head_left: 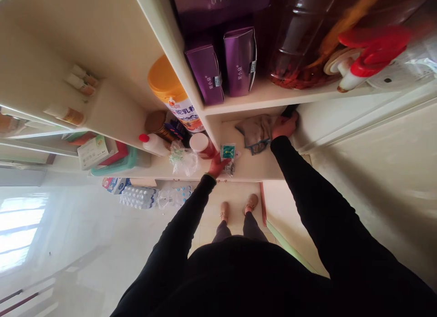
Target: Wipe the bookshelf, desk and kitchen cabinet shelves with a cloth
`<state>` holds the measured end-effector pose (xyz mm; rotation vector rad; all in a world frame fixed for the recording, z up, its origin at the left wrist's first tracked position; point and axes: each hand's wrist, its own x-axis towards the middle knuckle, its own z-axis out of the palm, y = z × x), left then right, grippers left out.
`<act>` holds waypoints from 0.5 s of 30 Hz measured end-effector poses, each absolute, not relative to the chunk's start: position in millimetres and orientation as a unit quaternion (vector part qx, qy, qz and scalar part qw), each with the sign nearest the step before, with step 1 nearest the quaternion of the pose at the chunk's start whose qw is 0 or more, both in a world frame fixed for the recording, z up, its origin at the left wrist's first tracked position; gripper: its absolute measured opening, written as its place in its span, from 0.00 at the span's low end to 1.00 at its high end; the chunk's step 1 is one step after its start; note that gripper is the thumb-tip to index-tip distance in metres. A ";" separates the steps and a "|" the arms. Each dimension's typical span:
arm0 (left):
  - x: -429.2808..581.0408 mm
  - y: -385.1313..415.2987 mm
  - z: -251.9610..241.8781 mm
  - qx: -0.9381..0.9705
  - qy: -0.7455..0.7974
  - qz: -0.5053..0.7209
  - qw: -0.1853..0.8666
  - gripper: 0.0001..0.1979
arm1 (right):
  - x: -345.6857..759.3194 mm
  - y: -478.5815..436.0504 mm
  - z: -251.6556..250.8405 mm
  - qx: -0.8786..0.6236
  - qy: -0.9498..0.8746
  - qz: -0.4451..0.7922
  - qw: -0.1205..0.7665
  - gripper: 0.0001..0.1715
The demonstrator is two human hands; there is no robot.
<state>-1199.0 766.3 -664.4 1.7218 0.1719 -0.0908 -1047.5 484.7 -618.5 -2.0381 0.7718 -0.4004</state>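
Observation:
My left hand (217,166) is at the front of a low cabinet shelf (246,169), its fingers closed on the edge of a small clear packet (227,153) with a teal label. Further right, my right hand (286,125) reaches to the back of the same compartment beside the side wall. Its fingers are bent around something dark (290,110) whose kind I cannot make out. A crumpled grey-brown cloth (256,129) with a blue edge lies against the left side of that hand.
Above are purple boxes (239,62), a large jar of dark liquid (300,39) and a red-and-white spray head (378,53). Left of the divider stand an orange-lidded can (180,103), a white-lidded jar (200,144) and a plastic bag (184,160). Bottle packs (138,197) lie on the floor.

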 end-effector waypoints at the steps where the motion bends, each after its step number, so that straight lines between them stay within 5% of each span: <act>1: -1198.7 766.3 -663.6 0.759 0.078 -0.042 0.645 0.18 | -1049.7 485.1 -621.0 -0.815 0.308 -0.168 0.462 0.35; 5: -1198.0 765.6 -660.5 0.758 0.074 -0.047 0.646 0.20 | -1073.4 493.5 -632.6 -0.839 0.190 -0.197 0.470 0.31; 10: -1199.2 763.7 -656.9 0.746 0.088 -0.046 0.658 0.21 | -1097.2 514.1 -645.9 -0.938 -0.096 -0.106 0.317 0.42; 15: -1199.3 762.1 -652.0 0.748 0.107 -0.046 0.653 0.20 | -1100.0 513.7 -657.2 -0.940 -0.122 -0.068 0.310 0.38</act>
